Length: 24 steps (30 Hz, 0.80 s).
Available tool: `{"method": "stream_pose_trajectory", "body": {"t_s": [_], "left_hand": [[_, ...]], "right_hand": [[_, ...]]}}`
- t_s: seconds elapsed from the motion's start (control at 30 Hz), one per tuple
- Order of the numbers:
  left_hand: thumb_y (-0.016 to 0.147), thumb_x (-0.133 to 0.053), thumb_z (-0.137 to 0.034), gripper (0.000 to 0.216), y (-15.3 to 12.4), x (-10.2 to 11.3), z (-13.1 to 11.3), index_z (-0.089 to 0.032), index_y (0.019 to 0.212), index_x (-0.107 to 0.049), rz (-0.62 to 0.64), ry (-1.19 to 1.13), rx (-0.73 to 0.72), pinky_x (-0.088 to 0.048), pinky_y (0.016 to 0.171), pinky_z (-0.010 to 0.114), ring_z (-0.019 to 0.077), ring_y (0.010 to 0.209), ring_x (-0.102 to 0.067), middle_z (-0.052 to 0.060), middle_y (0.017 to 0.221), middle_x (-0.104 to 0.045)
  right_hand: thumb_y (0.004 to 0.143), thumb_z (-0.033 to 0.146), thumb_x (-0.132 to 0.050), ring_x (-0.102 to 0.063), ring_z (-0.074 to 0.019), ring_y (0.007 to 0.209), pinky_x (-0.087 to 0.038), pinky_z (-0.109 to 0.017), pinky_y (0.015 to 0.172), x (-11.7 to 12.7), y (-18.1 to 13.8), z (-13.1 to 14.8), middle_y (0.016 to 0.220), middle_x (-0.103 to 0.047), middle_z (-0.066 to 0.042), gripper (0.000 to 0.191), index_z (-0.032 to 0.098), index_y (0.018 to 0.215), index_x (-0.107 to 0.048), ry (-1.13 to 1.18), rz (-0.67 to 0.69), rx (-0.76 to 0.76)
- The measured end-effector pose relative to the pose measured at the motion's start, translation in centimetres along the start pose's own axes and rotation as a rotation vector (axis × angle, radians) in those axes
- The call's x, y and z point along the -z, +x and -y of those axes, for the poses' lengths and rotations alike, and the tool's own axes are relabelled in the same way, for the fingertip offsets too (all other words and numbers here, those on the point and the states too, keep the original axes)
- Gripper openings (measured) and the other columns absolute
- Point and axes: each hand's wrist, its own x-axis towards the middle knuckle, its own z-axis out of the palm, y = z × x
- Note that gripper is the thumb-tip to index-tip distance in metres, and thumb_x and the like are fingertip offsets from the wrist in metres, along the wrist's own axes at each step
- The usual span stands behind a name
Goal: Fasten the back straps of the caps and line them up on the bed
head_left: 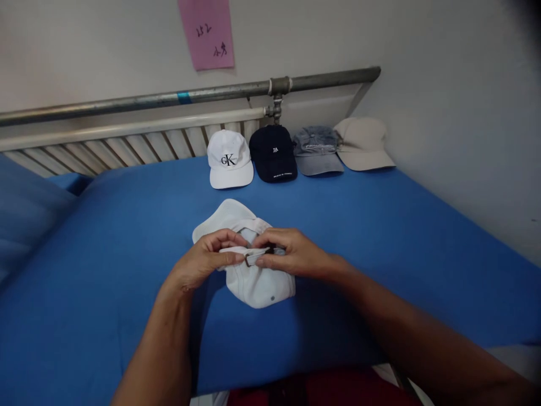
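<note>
A white baseball cap (260, 287) lies upside down near the middle of the blue surface, its brim pointing away to the upper left. My left hand (209, 256) pinches the cap's back strap beside a small metal buckle (247, 260). From the other side, my right hand (291, 251) grips the same strap between thumb and fingers. Both hands nearly meet over the cap's opening. Part of the strap is hidden behind the fingers.
Along the back stand a white cap (230, 155), a black cap (274, 155), a grey cap (319, 149) and a beige cap (366, 144). Behind them run a metal pipe (135, 103) and a radiator (139, 148). A pink paper (207, 34) hangs on the wall.
</note>
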Motion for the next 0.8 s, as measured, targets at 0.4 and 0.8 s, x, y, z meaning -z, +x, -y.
{"method": "stream_pose_trajectory", "body": {"t_s": [0.4, 0.8], "left_hand": [[0.075, -0.071, -0.031, 0.016, -1.3, -0.6, -1.3, -0.023, 0.088, -0.067, -0.085, 0.736, -0.31, -0.042, 0.084, 0.033, 0.0201, 0.094, -0.054, 0.003, 0.094, -0.062], [0.088, -0.056, -0.036, 0.022, -2.1, -0.6, -1.8, -0.021, 0.096, -0.07, 0.038, 0.664, -0.253, -0.044, 0.075, 0.027, 0.0177, 0.084, -0.062, 0.003, 0.091, -0.071]], "right_hand": [[0.076, 0.021, -0.067, -0.057, -0.0114, 0.071, -0.042, -0.022, 0.064, 0.6, -0.1, 0.6, 0.078, -0.064, 0.001, 0.009, 0.016, 0.083, -0.065, -0.009, -0.043, -0.092], [0.076, 0.022, -0.066, -0.053, -0.0103, 0.067, -0.04, -0.021, 0.059, 0.6, -0.3, 1.1, 0.074, -0.062, 0.001, 0.007, 0.016, 0.079, -0.064, 0.067, -0.036, -0.152]]}}
